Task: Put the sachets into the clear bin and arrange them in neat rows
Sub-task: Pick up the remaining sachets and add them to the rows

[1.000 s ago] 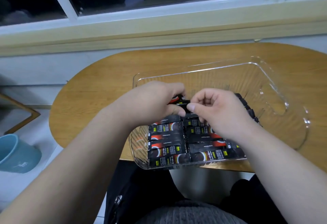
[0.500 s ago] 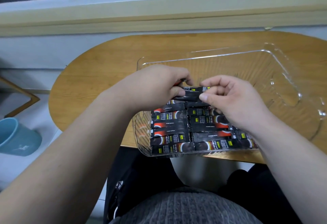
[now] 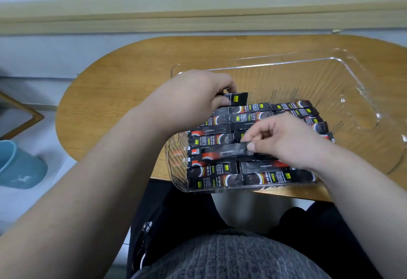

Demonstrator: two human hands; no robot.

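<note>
Inspector: Fingers of left hand (image 3: 193,98)?
Operator: Curled, gripping raised sachet (image 3: 236,99) by one end, over clear bin (image 3: 308,80).
Inspector: Right hand (image 3: 286,139)?
Operator: Thumb and forefinger pinch blurred sachet (image 3: 222,152), which lies across packed rows (image 3: 251,113) of black sachets in the bin's near half.

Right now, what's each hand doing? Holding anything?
The left hand grips the far sachet by one end.
The right hand pinches the near sachet by its end.
</note>
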